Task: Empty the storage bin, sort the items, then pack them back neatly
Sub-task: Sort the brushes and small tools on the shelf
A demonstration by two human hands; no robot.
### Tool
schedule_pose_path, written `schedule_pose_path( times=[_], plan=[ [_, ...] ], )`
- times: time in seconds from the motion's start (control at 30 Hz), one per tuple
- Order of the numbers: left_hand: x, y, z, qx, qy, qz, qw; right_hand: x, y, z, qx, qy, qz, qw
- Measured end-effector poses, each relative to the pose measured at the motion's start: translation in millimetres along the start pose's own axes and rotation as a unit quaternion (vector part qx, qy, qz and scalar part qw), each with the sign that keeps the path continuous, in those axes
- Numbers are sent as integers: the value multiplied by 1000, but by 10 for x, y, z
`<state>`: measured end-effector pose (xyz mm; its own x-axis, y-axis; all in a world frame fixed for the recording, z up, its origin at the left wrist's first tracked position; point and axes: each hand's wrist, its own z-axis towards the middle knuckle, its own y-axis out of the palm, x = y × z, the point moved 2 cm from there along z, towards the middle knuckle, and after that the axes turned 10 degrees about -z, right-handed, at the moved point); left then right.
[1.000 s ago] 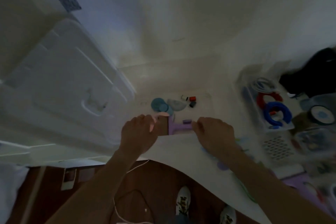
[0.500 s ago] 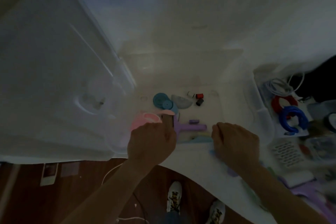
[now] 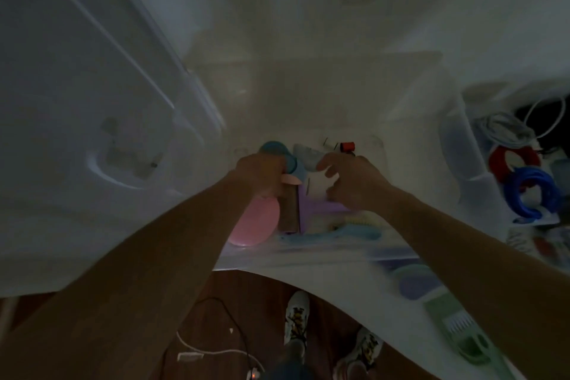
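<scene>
The clear storage bin (image 3: 401,120) stands in the middle of a white table in dim light. Both my hands are inside it. My left hand (image 3: 262,173) is closed over the top of a brown block (image 3: 290,210), beside a pink disc (image 3: 254,225). My right hand (image 3: 351,182) hovers over a purple piece (image 3: 311,210), its fingers curled and apart, with nothing seen in them. Blue discs (image 3: 276,147) and a red spool (image 3: 348,145) lie further back on the bin floor. A light blue brush (image 3: 345,233) lies along the near wall.
The bin's white lid (image 3: 92,102) lies to the left. At the right are a blue ring (image 3: 530,191), a red ring (image 3: 512,157) and a white cable (image 3: 505,129). A purple lid (image 3: 416,284) and a green grater (image 3: 456,321) sit near the table's front edge.
Both hands have moved forward from the bin's near edge into the bin. The view has tilted closer over it. The right hand has opened from a fist.
</scene>
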<state>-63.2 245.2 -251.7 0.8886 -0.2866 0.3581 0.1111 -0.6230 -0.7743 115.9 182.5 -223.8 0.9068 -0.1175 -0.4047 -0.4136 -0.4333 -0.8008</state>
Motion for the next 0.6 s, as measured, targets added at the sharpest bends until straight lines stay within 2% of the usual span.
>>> schedule_pose_path(
  times=[0.1, 0.2, 0.23, 0.3, 0.37, 0.43, 0.47, 0.53, 0.6],
  plan=[
    [-9, 60, 92, 12, 27, -12, 999, 72, -13, 122, -18, 0, 21, 1000],
    [26, 45, 96, 83, 33, -1, 996, 176, -2, 140, -36, 20, 13, 999],
    [56, 2, 80, 121, 27, -6, 992, 192, 1, 147, -30, 34, 36, 998],
    [123, -123, 36, 198, 14, -71, 977, 156, -44, 127, -5, 83, 184, 979],
    [239, -264, -38, 235, 2, -236, 943, 49, -183, 22, 14, 127, 365, 922],
    [461, -344, -202, 212, -12, -434, 875, -55, -370, -189, 34, 107, 427, 897],
    [596, -369, -312, 204, -7, -497, 844, -98, -457, -333, 49, 82, 446, 890],
    [885, -355, -538, 209, 12, -543, 814, -123, -620, -693, 91, 49, 475, 874],
    [1132, -314, -756, 211, 14, -571, 793, -84, -686, -1040, 131, 55, 465, 874]
  ],
)
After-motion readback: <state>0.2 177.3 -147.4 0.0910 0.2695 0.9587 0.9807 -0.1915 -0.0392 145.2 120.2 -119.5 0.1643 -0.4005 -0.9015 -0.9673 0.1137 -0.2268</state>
